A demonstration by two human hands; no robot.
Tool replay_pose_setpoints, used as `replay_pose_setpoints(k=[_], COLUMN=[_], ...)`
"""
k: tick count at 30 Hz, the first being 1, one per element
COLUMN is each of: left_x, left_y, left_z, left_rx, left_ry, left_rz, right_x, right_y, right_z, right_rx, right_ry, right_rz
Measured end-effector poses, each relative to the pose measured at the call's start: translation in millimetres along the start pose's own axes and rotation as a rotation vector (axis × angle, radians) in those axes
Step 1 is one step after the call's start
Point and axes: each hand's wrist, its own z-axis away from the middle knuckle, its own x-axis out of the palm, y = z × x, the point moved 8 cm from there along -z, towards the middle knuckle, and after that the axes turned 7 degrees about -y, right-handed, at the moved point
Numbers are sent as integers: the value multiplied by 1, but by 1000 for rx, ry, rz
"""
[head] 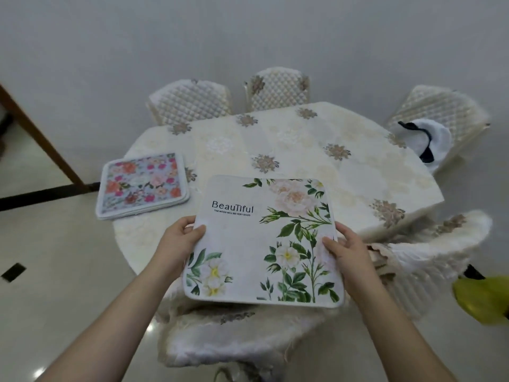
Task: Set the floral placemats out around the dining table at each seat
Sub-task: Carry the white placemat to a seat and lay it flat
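Observation:
I hold a white placemat (261, 241) printed with green leaves, pale flowers and the word "BeauTiful" over the near edge of the dining table (289, 150). My left hand (180, 234) grips its left edge, thumb on top. Its right edge is gripped by my right hand (345, 248) in the same way. A stack of placemats (143, 184) with pink and orange flowers on light blue lies on the table's left side, overhanging the edge a little.
A cream embroidered cloth covers the table. Quilted, covered chairs stand around it: two at the back (190, 102), one at the far right with a white and dark cloth (424, 139), one at the right (429, 244), one right below me (234, 340). A yellow-green object (482, 299) lies at the right edge.

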Motion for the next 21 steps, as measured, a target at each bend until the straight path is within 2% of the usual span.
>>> replay_pose_setpoints(k=[5,9,21], left_x=[-58,-90,-122], left_y=[-15,-36,-96], left_z=[-11,-31,-77], left_rx=[-3,-55,-216], left_ry=[138,186,235], left_rz=[-24,-5,18], right_x=[60,96,134], right_y=[2,15,57], right_z=[-47,-73,-141], right_rx=[14,40,140], right_ry=[-73,-99,-128], right_rz=[123,226,452])
